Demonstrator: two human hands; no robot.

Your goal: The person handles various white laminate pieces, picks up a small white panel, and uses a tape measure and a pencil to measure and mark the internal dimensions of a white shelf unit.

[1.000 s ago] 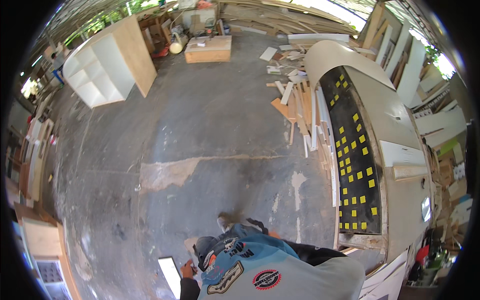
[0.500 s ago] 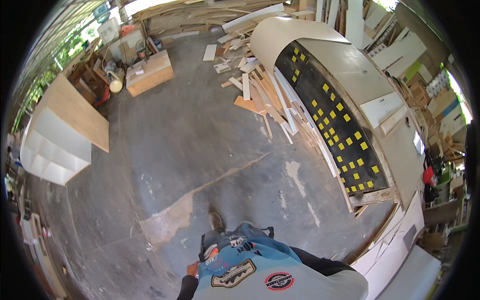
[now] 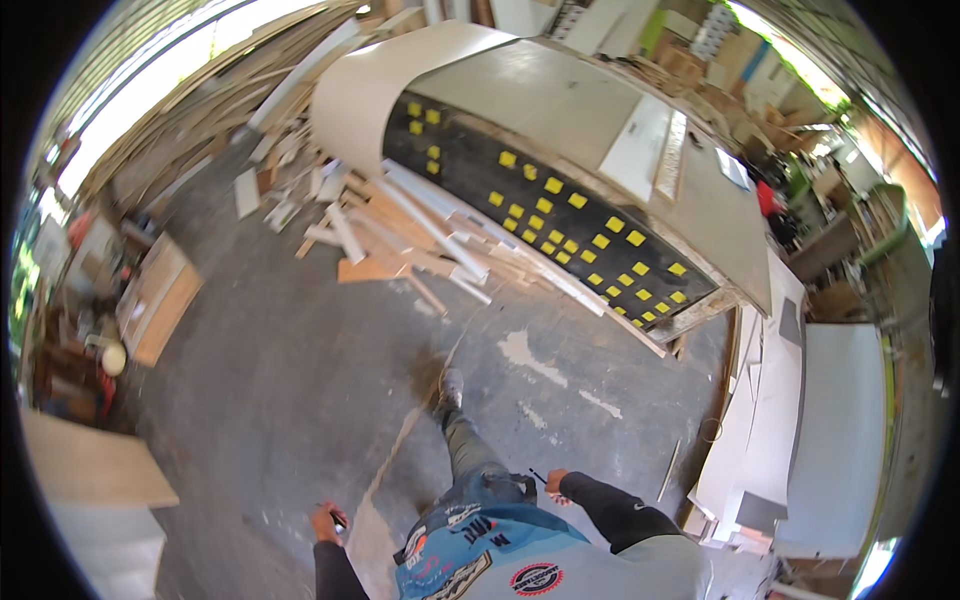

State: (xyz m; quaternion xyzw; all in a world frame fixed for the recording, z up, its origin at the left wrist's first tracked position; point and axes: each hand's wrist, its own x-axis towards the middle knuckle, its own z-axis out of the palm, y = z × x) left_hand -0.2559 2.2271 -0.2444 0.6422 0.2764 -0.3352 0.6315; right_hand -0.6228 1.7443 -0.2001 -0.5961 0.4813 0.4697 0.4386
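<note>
- A small dark object (image 3: 341,521) is being gripped by the left hand (image 3: 324,521).
- A thin black object (image 3: 536,475) is being gripped by the right hand (image 3: 556,486), nearer the yellow-squared black panel (image 3: 565,222).

Your view swings right, carrying the long black-sided bench (image 3: 575,105) and its yellow squares (image 3: 553,186) from the right flank to upper centre. The wooden chest (image 3: 165,300) shifts from the top to the left edge, while the shelf cabinet (image 3: 95,460) drops to lower left. Your right hand (image 3: 556,487), out of sight half a second ago, now emerges gripping a slim dark object (image 3: 536,475). Your left hand (image 3: 325,522) has moved outward from your shirt (image 3: 500,550), a small dark object (image 3: 340,521) now visible in its grasp. One shoe (image 3: 450,385) is farther ahead, its trouser leg (image 3: 470,450) stretched into sight.
</note>
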